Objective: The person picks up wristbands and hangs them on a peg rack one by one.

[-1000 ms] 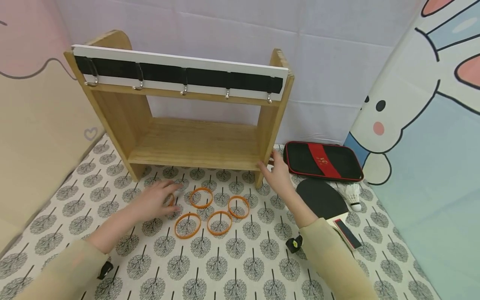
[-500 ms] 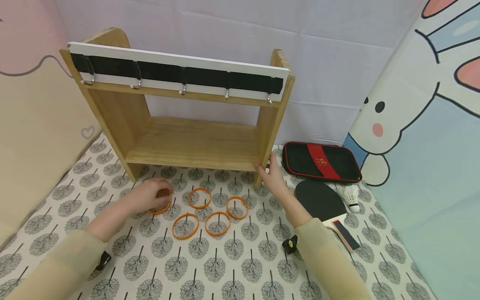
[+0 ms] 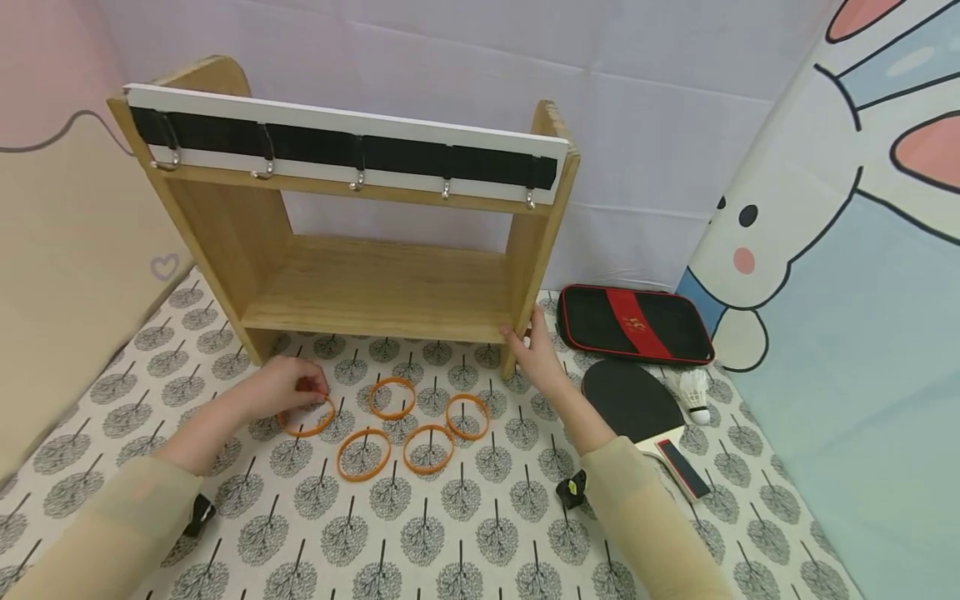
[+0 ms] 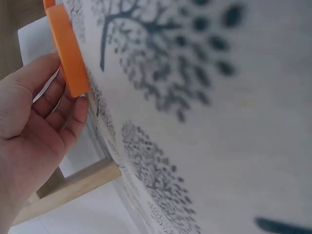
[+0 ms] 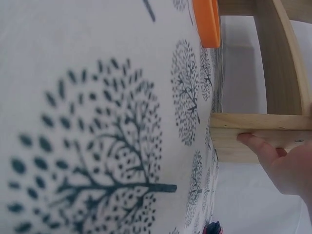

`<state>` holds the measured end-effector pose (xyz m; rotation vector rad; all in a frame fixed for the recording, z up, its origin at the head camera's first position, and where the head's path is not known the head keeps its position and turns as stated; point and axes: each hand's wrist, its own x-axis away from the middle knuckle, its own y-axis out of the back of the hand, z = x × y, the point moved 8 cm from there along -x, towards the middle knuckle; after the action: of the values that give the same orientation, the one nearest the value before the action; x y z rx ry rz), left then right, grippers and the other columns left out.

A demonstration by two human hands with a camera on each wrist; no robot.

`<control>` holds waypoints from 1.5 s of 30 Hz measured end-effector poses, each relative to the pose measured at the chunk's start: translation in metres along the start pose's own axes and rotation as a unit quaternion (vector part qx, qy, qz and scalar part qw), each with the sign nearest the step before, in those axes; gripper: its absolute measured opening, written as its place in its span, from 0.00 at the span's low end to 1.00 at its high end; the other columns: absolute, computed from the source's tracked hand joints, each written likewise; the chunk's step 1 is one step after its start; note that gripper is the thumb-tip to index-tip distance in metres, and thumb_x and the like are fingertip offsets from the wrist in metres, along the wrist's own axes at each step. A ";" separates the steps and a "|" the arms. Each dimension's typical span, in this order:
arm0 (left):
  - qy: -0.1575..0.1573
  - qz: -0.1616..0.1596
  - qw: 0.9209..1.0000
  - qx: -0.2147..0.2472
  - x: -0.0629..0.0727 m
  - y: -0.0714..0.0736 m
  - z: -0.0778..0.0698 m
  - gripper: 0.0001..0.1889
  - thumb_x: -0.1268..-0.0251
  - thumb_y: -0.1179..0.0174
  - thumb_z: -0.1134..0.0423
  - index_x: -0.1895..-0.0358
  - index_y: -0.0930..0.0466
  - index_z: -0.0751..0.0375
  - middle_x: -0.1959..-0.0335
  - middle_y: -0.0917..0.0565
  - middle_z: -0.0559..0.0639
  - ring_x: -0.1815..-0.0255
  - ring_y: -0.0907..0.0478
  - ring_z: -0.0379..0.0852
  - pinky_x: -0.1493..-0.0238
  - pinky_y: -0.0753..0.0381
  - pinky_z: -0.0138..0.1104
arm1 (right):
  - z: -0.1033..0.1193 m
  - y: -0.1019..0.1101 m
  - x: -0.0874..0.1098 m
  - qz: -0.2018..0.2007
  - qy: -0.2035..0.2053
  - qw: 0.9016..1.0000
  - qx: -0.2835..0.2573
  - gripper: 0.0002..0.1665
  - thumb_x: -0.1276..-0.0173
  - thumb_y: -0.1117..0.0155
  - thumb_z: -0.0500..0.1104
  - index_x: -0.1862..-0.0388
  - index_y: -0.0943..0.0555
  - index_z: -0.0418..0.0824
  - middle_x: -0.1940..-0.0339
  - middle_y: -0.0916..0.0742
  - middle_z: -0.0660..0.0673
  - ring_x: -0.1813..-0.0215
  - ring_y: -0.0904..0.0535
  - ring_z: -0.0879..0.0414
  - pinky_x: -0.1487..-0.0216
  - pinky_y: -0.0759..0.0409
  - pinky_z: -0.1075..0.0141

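Observation:
My left hand (image 3: 288,387) pinches the far edge of an orange ring (image 3: 303,434) low over the patterned cloth. In the left wrist view the thumb and fingertips meet at the ring's band (image 4: 69,56). Several more orange rings (image 3: 363,477) lie flat on the cloth to its right. Behind them stands a wooden shelf (image 3: 382,287) with a white-and-black strip (image 3: 345,150) of silver hooks along its top front. My right hand (image 3: 542,360) grips the lower part of its right side panel (image 5: 263,122), thumb on the front edge.
Right of the shelf lie a black case (image 3: 675,321) with a red band, a black table tennis bat (image 3: 630,400) and a white shuttlecock (image 3: 693,392). A pale fabric wall (image 3: 660,167) closes the back, and a rabbit-print wall (image 3: 840,333) the right.
My left hand has moved left, closing its fingers on the leftmost ring, which has shifted slightly left. The right hand keeps its grip on the shelf. The head view has shifted slightly.

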<state>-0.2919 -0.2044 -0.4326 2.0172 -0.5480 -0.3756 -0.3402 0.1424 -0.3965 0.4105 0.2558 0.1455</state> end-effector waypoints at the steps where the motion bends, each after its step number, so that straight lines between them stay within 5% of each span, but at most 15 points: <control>1: 0.002 0.005 1.000 0.008 0.000 0.001 0.001 0.05 0.45 0.33 0.64 0.73 0.19 0.49 0.75 0.21 0.37 0.75 0.28 0.32 0.73 0.25 0.28 | 0.001 0.000 0.000 0.002 -0.001 1.000 0.000 0.37 0.27 0.48 0.45 0.27 0.53 0.40 0.32 0.36 0.35 0.40 0.29 0.38 0.51 0.20 0.49; 13: 0.033 0.024 0.995 0.090 0.002 0.013 -0.007 0.04 0.40 0.36 0.61 0.68 0.18 0.56 0.72 0.16 0.44 0.72 0.22 0.38 0.71 0.21 0.31 | 0.041 0.000 0.015 0.014 0.006 1.000 0.003 0.37 0.27 0.50 0.38 0.27 0.55 0.33 0.32 0.39 0.29 0.40 0.31 0.34 0.48 0.22 0.46; 19: 0.021 -0.030 0.995 0.093 0.004 0.032 -0.022 0.04 0.39 0.36 0.59 0.65 0.18 0.55 0.69 0.15 0.48 0.70 0.21 0.38 0.70 0.22 0.30 | 0.043 0.001 0.016 0.011 0.013 1.000 0.000 0.38 0.27 0.50 0.37 0.26 0.55 0.33 0.32 0.38 0.28 0.41 0.30 0.33 0.49 0.22 0.45; 24: 0.011 -0.117 0.989 0.085 0.010 0.062 -0.037 0.04 0.39 0.37 0.60 0.64 0.17 0.54 0.70 0.17 0.46 0.74 0.23 0.41 0.74 0.23 0.30 | 0.042 -0.001 0.016 0.016 0.009 1.000 -0.006 0.39 0.27 0.50 0.37 0.25 0.57 0.34 0.31 0.40 0.29 0.40 0.31 0.33 0.48 0.22 0.45; 30: 0.029 -0.208 0.974 0.082 0.018 0.099 -0.050 0.05 0.40 0.36 0.59 0.63 0.17 0.54 0.70 0.17 0.46 0.74 0.23 0.40 0.75 0.24 0.27 | 0.039 0.001 0.016 0.009 -0.002 1.000 -0.018 0.38 0.27 0.50 0.38 0.26 0.56 0.36 0.33 0.38 0.29 0.39 0.31 0.34 0.48 0.22 0.45; 36: 0.072 -0.267 0.951 0.140 0.031 0.120 -0.053 0.07 0.41 0.35 0.62 0.61 0.16 0.57 0.72 0.17 0.39 0.76 0.25 0.39 0.79 0.27 0.27 | 0.037 -0.001 0.016 0.017 -0.012 0.999 -0.044 0.37 0.27 0.50 0.38 0.27 0.56 0.38 0.32 0.39 0.30 0.37 0.33 0.35 0.46 0.25 0.42; 45: 0.042 -0.338 0.924 0.177 0.048 0.158 -0.071 0.07 0.42 0.35 0.67 0.61 0.18 0.64 0.70 0.18 0.34 0.74 0.23 0.34 0.73 0.25 0.19 | 0.034 -0.001 0.016 0.026 -0.023 0.998 -0.055 0.38 0.26 0.51 0.39 0.27 0.60 0.40 0.29 0.44 0.30 0.36 0.35 0.34 0.44 0.27 0.39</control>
<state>-0.2523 -0.2445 -0.2621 2.5310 0.1772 -0.6289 -0.3155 0.1316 -0.3705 0.3107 0.1902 0.1990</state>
